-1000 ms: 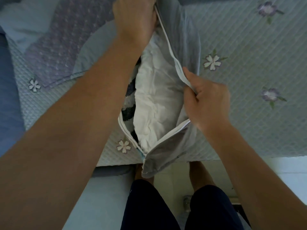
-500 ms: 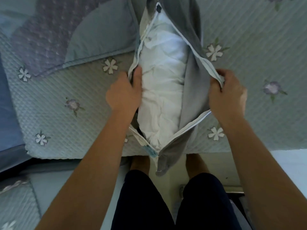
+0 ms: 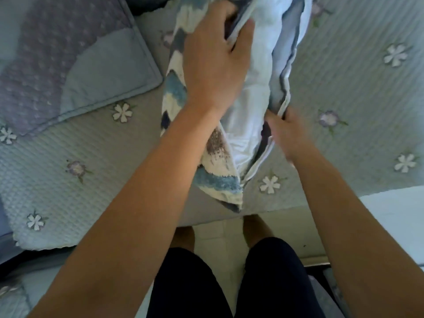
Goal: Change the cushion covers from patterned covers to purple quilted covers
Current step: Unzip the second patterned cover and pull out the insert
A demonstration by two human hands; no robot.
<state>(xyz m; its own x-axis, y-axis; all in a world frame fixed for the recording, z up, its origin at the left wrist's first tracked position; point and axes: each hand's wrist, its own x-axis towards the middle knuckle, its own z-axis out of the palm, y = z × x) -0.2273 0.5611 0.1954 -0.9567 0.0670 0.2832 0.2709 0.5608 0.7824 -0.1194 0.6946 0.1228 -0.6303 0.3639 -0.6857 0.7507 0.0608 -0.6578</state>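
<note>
A pale quilted bedspread [image 3: 358, 88] sewn with small white and purple flowers fills most of the frame. The purple quilted cover [image 3: 34, 65] lies flat on it in the upper left, well apart from both hands. At the bottom edge, the person's legs [image 3: 190, 285] in dark shorts stand on a light floor [image 3: 218, 232].

The patterned cover [image 3: 218, 180] stands on end at the centre, its blue, white and dark outer face turned to the left. Its opening is spread, showing the white cushion insert [image 3: 257, 88]. The left forearm crosses in front of the cover's middle and hides part of it.

The left hand [image 3: 215, 63] grips the cover's left edge near the top of the frame, with fingers curled over it and the thumb lying along the insert. The right hand [image 3: 286, 134] is blurred, but its fingers curl round the white-trimmed right edge at mid-frame.

Half a second ago the left hand sat lower, beside the insert, and the right hand held its edge farther right. The cover's patterned face was then barely showing.
</note>
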